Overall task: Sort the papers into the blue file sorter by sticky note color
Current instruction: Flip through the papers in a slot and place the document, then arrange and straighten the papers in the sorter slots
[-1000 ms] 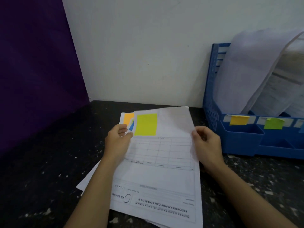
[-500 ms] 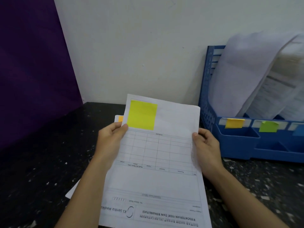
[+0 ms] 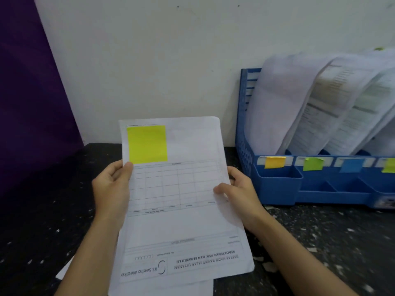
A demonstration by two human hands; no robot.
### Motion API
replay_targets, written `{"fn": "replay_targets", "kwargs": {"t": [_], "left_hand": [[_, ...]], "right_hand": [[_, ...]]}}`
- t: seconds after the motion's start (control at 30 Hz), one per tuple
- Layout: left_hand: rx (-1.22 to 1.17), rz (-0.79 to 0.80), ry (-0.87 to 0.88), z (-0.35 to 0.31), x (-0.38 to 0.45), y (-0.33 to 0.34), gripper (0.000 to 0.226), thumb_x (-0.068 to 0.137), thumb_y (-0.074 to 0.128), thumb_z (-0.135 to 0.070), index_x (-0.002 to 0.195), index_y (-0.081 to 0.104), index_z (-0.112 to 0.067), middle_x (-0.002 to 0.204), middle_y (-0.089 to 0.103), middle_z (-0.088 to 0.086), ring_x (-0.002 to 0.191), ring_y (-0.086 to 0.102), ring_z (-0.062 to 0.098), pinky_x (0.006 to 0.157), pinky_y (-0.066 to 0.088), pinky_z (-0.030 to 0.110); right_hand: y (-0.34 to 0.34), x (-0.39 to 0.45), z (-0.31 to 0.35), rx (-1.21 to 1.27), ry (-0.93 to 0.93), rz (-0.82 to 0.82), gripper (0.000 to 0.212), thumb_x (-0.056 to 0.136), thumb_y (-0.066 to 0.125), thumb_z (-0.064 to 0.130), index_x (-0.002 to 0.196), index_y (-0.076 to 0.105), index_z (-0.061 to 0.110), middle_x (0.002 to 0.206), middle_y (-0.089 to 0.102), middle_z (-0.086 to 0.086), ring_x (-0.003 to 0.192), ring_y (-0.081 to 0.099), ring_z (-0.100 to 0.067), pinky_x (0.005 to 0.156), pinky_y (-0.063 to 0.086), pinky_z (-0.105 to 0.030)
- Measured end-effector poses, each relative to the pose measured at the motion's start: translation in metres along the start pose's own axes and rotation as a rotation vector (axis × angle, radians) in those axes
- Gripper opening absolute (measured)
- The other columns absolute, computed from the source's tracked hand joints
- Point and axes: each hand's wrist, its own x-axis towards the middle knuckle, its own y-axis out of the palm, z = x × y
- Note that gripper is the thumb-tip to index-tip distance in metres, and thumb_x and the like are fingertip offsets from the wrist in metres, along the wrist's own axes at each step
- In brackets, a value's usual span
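Both hands grip one sheet (image 3: 181, 199) off the counter (image 3: 42, 231): left hand (image 3: 111, 189) pinches the left edge just under the yellow sticky note (image 3: 147, 144), right hand (image 3: 237, 189) pinches the right edge w/ thumb on top. More papers (image 3: 64, 272) lie below our left forearm. Blue file sorter (image 3: 277, 184) sits to the right of our right hand, w/ orange tag (image 3: 274, 162), green tag (image 3: 313, 164), blue tag (image 3: 350, 165), and a yellowish tag (image 3: 389, 165) at frame edge. We'd match yellow to that far slot, though it's cut off, so check first. Keep the sheet flat, feed it bottom-first into the slot behind the tag, don't snag papers already standing there.
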Motion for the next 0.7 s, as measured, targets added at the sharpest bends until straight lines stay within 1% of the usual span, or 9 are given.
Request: {"fn": "replay_targets", "kwargs": {"t": [0.1,0.17,0.2,0.3,0.4,0.5,0.6,0.63,0.7], "left_hand": [[-0.035,-0.031,0.007,-0.003,0.0,0.006,0.015,0.091,0.058,-0.015,0.104,0.066,-0.014,0.082,0.066,-0.008,0.067,0.061,-0.002,0.062,0.05,0.015],[-0.071,-0.02,0.004,-0.008,-0.003,0.012,0.016,0.091,0.058,-0.016,0.106,0.065,-0.013,0.084,0.066,-0.006,0.071,0.06,0.001,0.068,0.051,0.019],[-0.089,-0.001,0.003,-0.01,-0.006,0.015,0.016,0.091,0.058,-0.016,0.106,0.064,-0.013,0.084,0.066,-0.007,0.07,0.061,0.001,0.068,0.051,0.019],[-0.151,0.091,-0.005,-0.015,-0.013,0.024,0.012,0.09,0.058,-0.01,0.097,0.061,-0.018,0.076,0.07,-0.01,0.064,0.065,-0.002,0.058,0.053,0.014],[-0.208,0.232,0.001,-0.02,-0.021,0.037,0.018,0.089,0.057,-0.001,0.1,0.058,-0.016,0.073,0.073,-0.011,0.067,0.068,0.002,0.061,0.055,0.016],[-0.198,0.382,0.023,-0.028,-0.036,0.052,0.026,0.087,0.055,0.004,0.107,0.052,-0.012,0.077,0.072,-0.009,0.067,0.068,0.004,0.055,0.055,0.02],[-0.173,0.519,0.058,-0.039,-0.058,0.069,0.029,0.084,0.055,0.011,0.101,0.053,-0.013,0.083,0.071,-0.006,0.071,0.069,0.008,0.055,0.057,0.025],[-0.157,0.563,0.075,-0.042,-0.066,0.074,0.033,0.083,0.056,0.012,0.1,0.054,-0.016,0.083,0.072,-0.007,0.073,0.07,0.009,0.057,0.058,0.027],[-0.14,0.64,0.083,-0.046,-0.081,0.082,0.038,0.08,0.058,0.013,0.099,0.057,-0.02,0.081,0.073,-0.011,0.072,0.07,0.008,0.056,0.058,0.031]], "right_hand": [[-0.006,0.003,0.015,-0.069,-0.031,0.035,0.039,0.082,0.052,-0.007,0.104,0.055,0.024,0.106,0.067,0.002,0.097,0.065,-0.016,0.084,0.055,-0.036],[-0.011,0.004,0.026,-0.107,-0.076,0.027,0.04,0.083,0.053,-0.006,0.106,0.053,0.027,0.11,0.064,0.003,0.1,0.062,-0.015,0.085,0.054,-0.035],[-0.014,0.004,0.031,-0.113,-0.1,0.019,0.04,0.083,0.053,-0.005,0.106,0.052,0.028,0.109,0.064,0.004,0.1,0.062,-0.015,0.084,0.054,-0.035],[-0.024,0.002,0.047,-0.132,-0.181,-0.001,0.039,0.086,0.052,-0.005,0.103,0.051,0.03,0.106,0.063,0.007,0.097,0.062,-0.012,0.075,0.055,-0.028],[-0.042,-0.002,0.065,-0.182,-0.253,-0.06,0.038,0.088,0.048,-0.004,0.105,0.049,0.03,0.105,0.062,0.009,0.095,0.062,-0.011,0.069,0.054,-0.022],[-0.066,-0.008,0.083,-0.208,-0.286,-0.142,0.038,0.088,0.046,-0.005,0.109,0.05,0.026,0.104,0.062,0.008,0.091,0.062,-0.011,0.066,0.056,-0.022],[-0.09,-0.016,0.097,-0.282,-0.347,-0.321,0.038,0.085,0.045,-0.005,0.105,0.051,0.027,0.099,0.064,0.008,0.086,0.062,-0.011,0.065,0.054,-0.027],[-0.097,-0.019,0.1,-0.309,-0.371,-0.395,0.036,0.084,0.045,-0.003,0.103,0.051,0.027,0.098,0.064,0.007,0.084,0.062,-0.01,0.062,0.053,-0.025],[-0.108,-0.024,0.101,-0.418,-0.419,-0.501,0.033,0.084,0.046,-0.002,0.104,0.051,0.024,0.097,0.062,0.006,0.079,0.058,-0.003,0.055,0.046,-0.011]]}}
